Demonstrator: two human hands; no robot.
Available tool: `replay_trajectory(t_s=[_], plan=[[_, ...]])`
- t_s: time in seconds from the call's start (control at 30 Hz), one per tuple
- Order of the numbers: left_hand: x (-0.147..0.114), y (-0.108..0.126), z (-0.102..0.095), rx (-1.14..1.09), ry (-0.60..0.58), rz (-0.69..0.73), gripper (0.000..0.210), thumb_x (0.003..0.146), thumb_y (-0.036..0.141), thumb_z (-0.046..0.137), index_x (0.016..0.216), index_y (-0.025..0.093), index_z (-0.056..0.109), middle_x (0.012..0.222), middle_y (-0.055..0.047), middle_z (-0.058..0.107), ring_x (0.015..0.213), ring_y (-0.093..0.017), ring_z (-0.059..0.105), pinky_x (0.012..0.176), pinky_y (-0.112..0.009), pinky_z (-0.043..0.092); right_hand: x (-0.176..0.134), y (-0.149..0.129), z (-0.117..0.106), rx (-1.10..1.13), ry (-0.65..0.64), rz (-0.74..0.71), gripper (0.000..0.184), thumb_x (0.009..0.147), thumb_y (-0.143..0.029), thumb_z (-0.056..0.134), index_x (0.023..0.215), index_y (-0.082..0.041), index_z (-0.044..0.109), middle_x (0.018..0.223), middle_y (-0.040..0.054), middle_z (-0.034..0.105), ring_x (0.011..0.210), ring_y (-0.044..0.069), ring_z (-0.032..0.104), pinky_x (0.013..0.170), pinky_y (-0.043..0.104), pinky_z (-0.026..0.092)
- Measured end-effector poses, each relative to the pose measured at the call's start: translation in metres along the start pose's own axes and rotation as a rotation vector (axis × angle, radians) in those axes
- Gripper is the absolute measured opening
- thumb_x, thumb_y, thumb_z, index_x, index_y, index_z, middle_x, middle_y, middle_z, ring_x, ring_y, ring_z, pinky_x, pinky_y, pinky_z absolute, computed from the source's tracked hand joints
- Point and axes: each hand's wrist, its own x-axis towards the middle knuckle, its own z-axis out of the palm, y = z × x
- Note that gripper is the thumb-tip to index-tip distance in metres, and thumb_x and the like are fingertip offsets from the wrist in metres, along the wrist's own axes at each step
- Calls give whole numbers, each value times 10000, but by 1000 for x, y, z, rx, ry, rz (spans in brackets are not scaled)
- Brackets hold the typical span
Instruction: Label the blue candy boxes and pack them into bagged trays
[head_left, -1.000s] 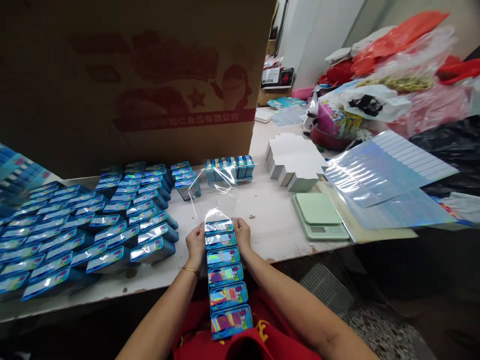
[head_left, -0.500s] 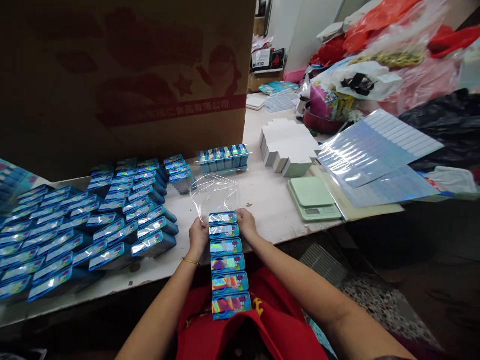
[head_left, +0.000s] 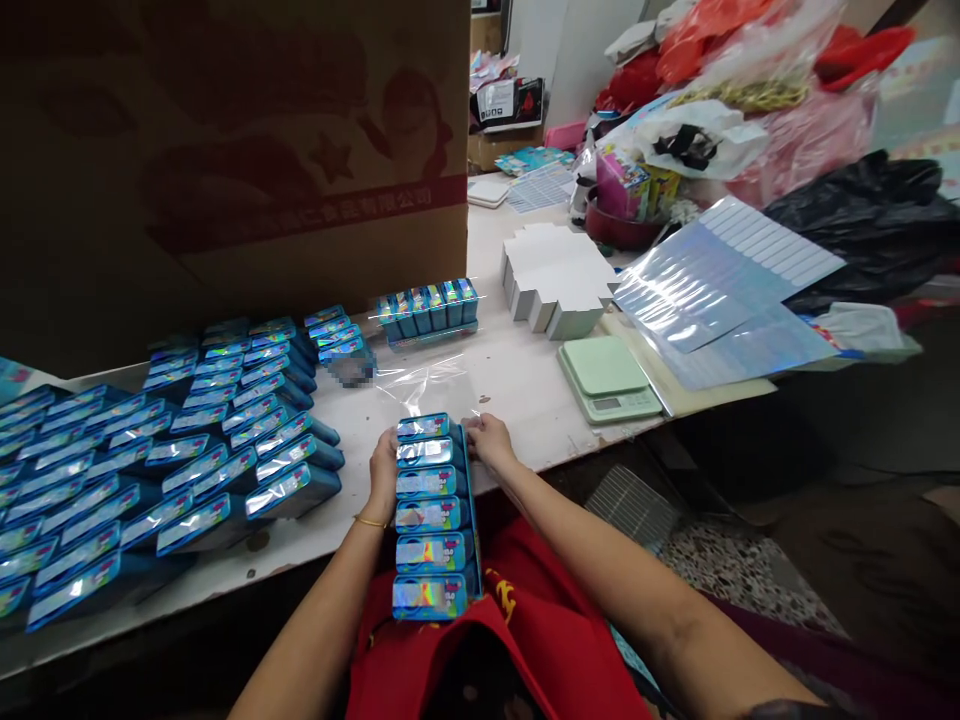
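Observation:
A row of several small blue boxes (head_left: 429,517) with shiny holographic labels runs from the table edge back over my lap. A clear plastic bag (head_left: 424,385) spreads out from the row's far end over the white tabletop. My left hand (head_left: 383,474) is closed at the far left corner of the row, on the bag's edge, its fingertips partly hidden by the boxes. On the opposite side, my right hand (head_left: 490,441) pinches the bag's edge beside the far boxes. A blue side panel shows along the row's right flank.
Many similar blue boxes (head_left: 202,465) stand in rows at the left. Behind them rises a large cardboard carton (head_left: 300,130). A film-wrapped row of blue boxes (head_left: 429,310), a stack of white cut card (head_left: 559,265), a green scale (head_left: 606,375) and holographic sheets (head_left: 720,290) lie beyond.
The row of boxes has tilted, so its right side now shows. The bag's mouth lies lower and flatter around the far end. Both hands stay near that end; the view has shifted slightly.

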Motion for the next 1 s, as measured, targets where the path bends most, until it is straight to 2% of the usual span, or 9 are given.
replay_trajectory(t_s=[0.13, 0.3, 0.4, 0.43, 0.5, 0.6, 0.77, 0.87, 1.0], plan=[[-4, 2, -6, 160, 2, -45, 455, 764, 290, 444, 1199, 164, 482, 1007, -97, 656, 909, -226, 603, 747, -301, 442, -11, 3, -3, -203, -22, -82, 92, 741, -145, 467, 784, -189, 535, 673, 0, 601, 596, 133, 560, 545, 227, 407], [-15, 17, -15, 455, -82, 19, 670, 754, 261, 488, 1366, 112, 257, 847, -100, 667, 798, -240, 616, 664, -291, 410, -32, -9, -19, -700, 39, -260, 402, 776, -150, 461, 1176, -178, 428, 823, 60, 633, 768, 202, 578, 644, 277, 384], [-17, 22, -18, 519, -52, 64, 770, 770, 288, 498, 1409, 87, 117, 780, -71, 649, 718, -219, 606, 624, -278, 394, -36, -22, -21, -910, 82, -425, 398, 828, -170, 425, 1224, -194, 402, 940, 88, 605, 853, 212, 554, 662, 282, 376], [-15, 23, -19, 523, -13, 112, 715, 794, 296, 472, 1409, 120, 153, 809, -68, 642, 721, -205, 601, 631, -275, 395, -34, -26, -21, -957, 87, -505, 340, 848, -177, 406, 1184, -210, 446, 978, 87, 592, 887, 210, 541, 676, 279, 375], [-11, 24, -21, 518, 80, 244, 495, 833, 315, 421, 1312, 192, 401, 917, -77, 615, 779, -186, 588, 675, -270, 402, -29, -36, -22, -1017, 58, -635, 242, 872, -185, 379, 1046, -221, 543, 1009, 77, 583, 918, 199, 527, 693, 270, 371], [-1, 29, -25, 492, 152, 375, 298, 838, 329, 423, 986, 192, 643, 953, -76, 599, 831, -175, 568, 724, -259, 399, -17, -50, -24, -1010, -39, -641, 223, 861, -186, 397, 905, -214, 614, 965, 57, 619, 856, 181, 551, 664, 260, 362], [7, 46, -35, 486, 67, 301, 187, 800, 309, 498, 871, 211, 641, 791, -12, 660, 710, -149, 574, 638, -239, 370, -12, -73, -32, -917, -115, -520, 208, 789, -181, 470, 837, -220, 669, 862, 38, 675, 793, 188, 584, 645, 265, 346], [2, 54, -40, 582, 62, 290, 172, 801, 318, 500, 862, 215, 624, 746, -13, 654, 694, -159, 576, 597, -245, 339, -24, -78, -33, -1017, -81, -577, 211, 797, -178, 456, 809, -188, 666, 814, 72, 672, 739, 205, 588, 601, 277, 320], [-14, 48, -42, 647, 86, 437, 213, 856, 271, 405, 803, 185, 593, 809, -56, 629, 783, -167, 563, 669, -255, 356, -44, -63, -33, -1101, 21, -713, 240, 847, -155, 388, 803, -155, 624, 781, 92, 639, 668, 181, 565, 546, 275, 273]])
